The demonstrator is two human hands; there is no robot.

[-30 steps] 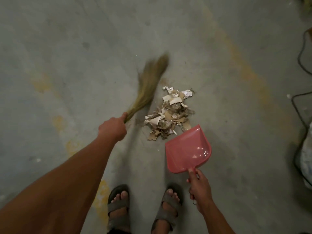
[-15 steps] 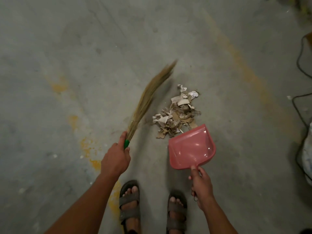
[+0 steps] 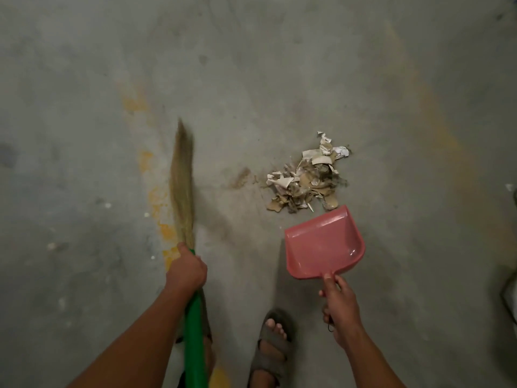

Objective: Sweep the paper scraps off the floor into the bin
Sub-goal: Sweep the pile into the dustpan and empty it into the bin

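A heap of torn white and brown paper scraps point(image 3: 306, 179) lies on the grey concrete floor. My left hand point(image 3: 187, 271) grips a grass broom point(image 3: 183, 189) where the straw meets its green handle; the blurred bristles point away from me, well to the left of the heap. My right hand point(image 3: 340, 303) holds the handle of a pink dustpan point(image 3: 323, 242). The pan's front lip sits just short of the heap's near edge, with no scraps inside. No bin is in view.
My two sandalled feet point(image 3: 272, 348) stand below the hands. Small white specks point(image 3: 147, 215) dot the floor at the left, beside yellow paint stains. A dusty smear point(image 3: 239, 177) lies left of the heap. A dark object shows at the right edge point(image 3: 510, 298).
The broom has swung left and back toward me, away from the heap, and its green handle now shows. The heap and dustpan sit further right in view.
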